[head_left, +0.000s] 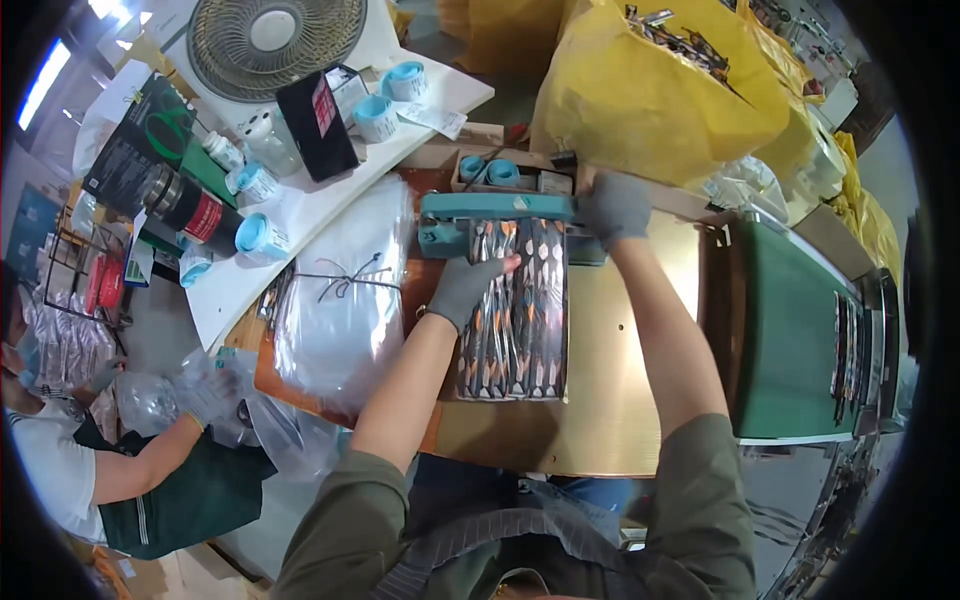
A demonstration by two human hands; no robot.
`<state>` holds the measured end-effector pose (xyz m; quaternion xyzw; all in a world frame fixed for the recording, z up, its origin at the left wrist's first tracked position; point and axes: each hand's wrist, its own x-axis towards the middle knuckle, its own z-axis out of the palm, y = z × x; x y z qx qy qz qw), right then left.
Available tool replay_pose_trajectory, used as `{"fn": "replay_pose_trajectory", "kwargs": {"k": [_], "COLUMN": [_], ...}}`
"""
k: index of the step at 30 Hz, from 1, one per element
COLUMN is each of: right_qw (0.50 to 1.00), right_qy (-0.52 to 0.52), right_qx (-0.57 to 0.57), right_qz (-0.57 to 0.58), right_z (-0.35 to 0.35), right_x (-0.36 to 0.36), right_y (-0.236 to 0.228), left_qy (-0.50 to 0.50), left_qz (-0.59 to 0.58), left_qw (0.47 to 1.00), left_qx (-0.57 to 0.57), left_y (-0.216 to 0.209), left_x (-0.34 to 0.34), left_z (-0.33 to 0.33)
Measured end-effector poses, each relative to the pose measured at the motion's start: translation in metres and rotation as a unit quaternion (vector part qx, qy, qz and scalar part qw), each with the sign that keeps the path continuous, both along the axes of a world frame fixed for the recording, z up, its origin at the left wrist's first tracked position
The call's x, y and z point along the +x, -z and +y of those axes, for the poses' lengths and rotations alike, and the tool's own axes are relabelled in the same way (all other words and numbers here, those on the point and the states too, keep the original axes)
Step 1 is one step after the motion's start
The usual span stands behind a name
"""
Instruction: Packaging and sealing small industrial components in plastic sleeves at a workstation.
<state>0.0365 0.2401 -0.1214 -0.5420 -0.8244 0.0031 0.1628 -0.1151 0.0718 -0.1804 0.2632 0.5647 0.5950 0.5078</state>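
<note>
A clear bag packed with several slim dark pieces with orange marks [515, 330] lies flat before me, its far end under the arm of a teal bag sealer [490, 206]. My left hand [468, 290], in a grey glove, grips the bag's left edge, thumb on top and fingertips hidden. At the right end of the sealer arm, my gloved right hand [615, 208] is closed on it; the grip itself is partly hidden. The sealer arm is down across the bag's end. Left of the bag, a stack of clear plastic bags [340, 310] is tied with a dark string.
A brass-coloured board [620, 400] covers the bench. At the left, a white shelf [320, 215] holds a fan, a phone, a flask and blue label rolls. A yellow sack [650, 100] stands behind; a green surface [795, 340] is at right. A co-worker [140, 460] handles plastic at left.
</note>
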Motion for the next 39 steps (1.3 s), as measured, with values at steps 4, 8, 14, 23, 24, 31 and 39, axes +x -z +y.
{"fn": "replay_pose_trajectory", "kwargs": {"k": [4, 8, 14, 23, 24, 31, 39], "right_qw": [0.995, 0.993, 0.992, 0.687, 0.730, 0.695, 0.944], "right_qy": [0.010, 0.005, 0.021, -0.235, -0.244, -0.078, -0.178], "right_qx": [0.046, 0.051, 0.051, -0.365, -0.342, -0.375, -0.055], "right_qz": [0.083, 0.104, 0.112, 0.583, 0.539, 0.609, 0.272], "right_z": [-0.001, 0.000, -0.001, -0.127, -0.168, -0.263, -0.284], "right_x": [-0.002, -0.006, -0.003, 0.053, 0.058, 0.037, 0.120], "right_y": [0.025, 0.031, 0.030, 0.069, 0.066, 0.100, 0.116], "left_qy": [-0.003, 0.039, 0.080, 0.068, 0.070, -0.031, -0.201], "left_qz": [0.036, 0.005, -0.059, 0.040, 0.069, 0.224, 0.615], "left_qw": [0.999, 0.998, 0.994, 0.996, 0.993, 0.974, 0.761], "left_qx": [-0.030, -0.044, -0.038, 0.034, 0.066, -0.007, 0.054], "left_y": [0.020, 0.027, 0.058, 0.017, 0.003, 0.037, 0.013], "left_x": [-0.004, -0.008, -0.013, -0.004, 0.005, 0.043, -0.065], "left_z": [-0.003, -0.019, -0.043, -0.074, -0.091, -0.172, -0.203]}}
